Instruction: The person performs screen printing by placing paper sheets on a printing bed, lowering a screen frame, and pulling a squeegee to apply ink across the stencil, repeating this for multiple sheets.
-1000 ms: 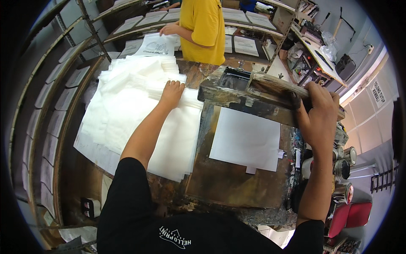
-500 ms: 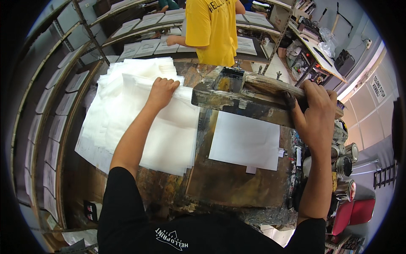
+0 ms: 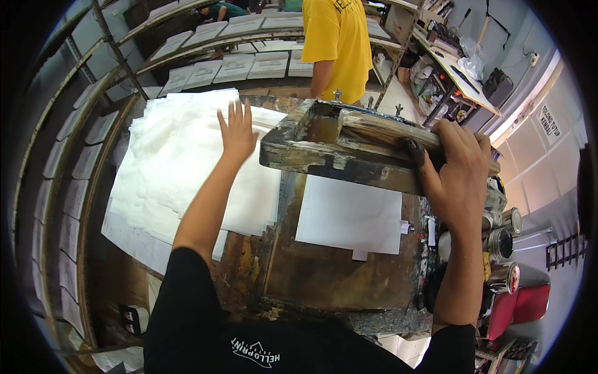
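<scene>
My left hand (image 3: 238, 132) is open, its fingers spread over a large loose stack of thin white sheets (image 3: 171, 162); whether the palm touches them I cannot tell. Gripped in my right hand (image 3: 460, 165) is the right end of a paint-stained wooden screen printing frame (image 3: 330, 163), raised at a tilt. Inside the frame lies a wooden squeegee (image 3: 386, 138), and my dark-stained thumb is against it. Beneath the raised frame a single white sheet (image 3: 352, 215) lies flat on the brown printing board (image 3: 336, 283), beside small paper tabs (image 3: 359, 255) at its edges.
Racks of printed sheets (image 3: 233, 67) stand at the back, and another rack (image 3: 87, 165) runs along the left. A person in a yellow shirt (image 3: 339, 53) is beyond the table. Paint cans (image 3: 498, 243) and a red chair (image 3: 517, 306) are at the right.
My left hand has let go of the top sheets' edge and spread its fingers. The sheets it held lie farther back on the stack. The person in yellow has turned and lowered an arm.
</scene>
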Available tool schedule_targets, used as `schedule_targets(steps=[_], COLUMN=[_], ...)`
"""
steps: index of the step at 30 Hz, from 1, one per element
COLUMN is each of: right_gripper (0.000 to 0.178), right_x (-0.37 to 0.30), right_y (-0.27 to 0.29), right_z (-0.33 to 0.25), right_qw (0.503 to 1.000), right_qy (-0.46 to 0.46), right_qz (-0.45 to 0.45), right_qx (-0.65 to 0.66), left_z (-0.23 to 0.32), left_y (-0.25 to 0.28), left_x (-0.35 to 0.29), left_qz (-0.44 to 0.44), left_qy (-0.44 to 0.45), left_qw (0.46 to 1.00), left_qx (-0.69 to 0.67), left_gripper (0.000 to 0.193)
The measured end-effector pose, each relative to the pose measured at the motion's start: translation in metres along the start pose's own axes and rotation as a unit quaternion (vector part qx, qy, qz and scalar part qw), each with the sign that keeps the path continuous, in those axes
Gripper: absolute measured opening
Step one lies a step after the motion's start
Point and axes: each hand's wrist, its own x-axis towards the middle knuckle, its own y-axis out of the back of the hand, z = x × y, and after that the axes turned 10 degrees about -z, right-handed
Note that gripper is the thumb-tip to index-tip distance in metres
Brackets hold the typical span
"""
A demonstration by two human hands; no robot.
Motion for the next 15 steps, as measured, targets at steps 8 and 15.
schedule_targets(steps=[8,15], right_gripper=[0.045,0.043], right_x=[0.003,0.001], right_y=[-0.005,-0.003], right_z=[0.007,0.004], right_qw=[0.999,1.000], right_qy=[0.028,-0.001], right_qz=[0.035,0.014], right_qx=[-0.011,-0.011], left_z=[-0.068,-0.046], left_y=[0.029,0.018], left_x=[-0.181,-0.209], left_qz=[-0.184,-0.239], left_qy=[0.125,0.109], left_qw=[0.974,0.965], left_qx=[-0.039,-0.024], left_gripper=[0.087,0.097])
